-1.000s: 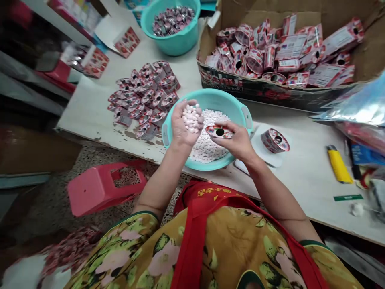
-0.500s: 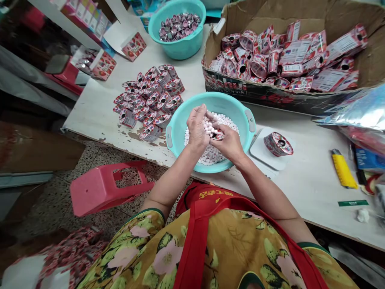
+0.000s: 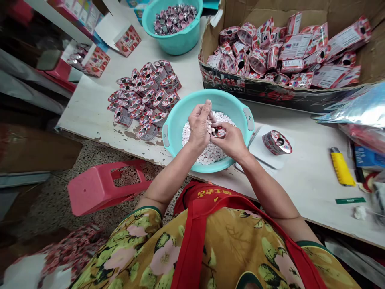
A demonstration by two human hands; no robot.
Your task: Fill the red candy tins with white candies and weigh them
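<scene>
Over a turquoise plastic basin [image 3: 177,112] my two hands meet. My left hand [image 3: 199,124] is cupped around a small heap of white candies [image 3: 209,127], held against the opening of a printed container. Fingers and thumb of my right hand [image 3: 231,139] grip that small strawberry-printed container [image 3: 220,132], mostly covered by the hand. Loose white candies [image 3: 210,154] lie in the basin beneath. Right of the basin, another printed container [image 3: 277,142] stands upright on a flat white scale [image 3: 267,154], its round hole facing up.
Several printed containers [image 3: 147,94] stand grouped at left. A second turquoise basin [image 3: 171,42] holds small metallic caps. Behind, a cardboard box [image 3: 222,82] is filled with more containers. A yellow box cutter [image 3: 342,166] lies at right; a pink stool [image 3: 93,186] stands on the floor.
The heap of candies in my left hand looks smaller. My left thumb now points up more, and both hands stay together over the basin. The whole view has shifted slightly.
</scene>
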